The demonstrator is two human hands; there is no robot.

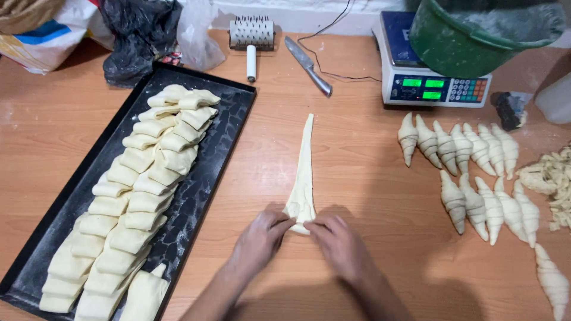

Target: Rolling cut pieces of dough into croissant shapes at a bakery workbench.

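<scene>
A long thin triangle of pale dough (304, 172) lies on the wooden table (357, 148), its point toward the far side. My left hand (262, 238) and my right hand (339, 244) rest side by side on its wide near end, fingertips pressing the dough edge. To the left, a black baking tray (220, 131) carries several overlapping cut dough triangles (137, 196). On the right lie two rows of rolled raw croissants (470, 172).
At the back stand a digital scale (434, 83) with a green bucket (482, 35) on it, a knife (307, 64), a spiked roller (251, 35) and plastic bags (143, 35). Dough scraps (550, 178) are piled at the right edge.
</scene>
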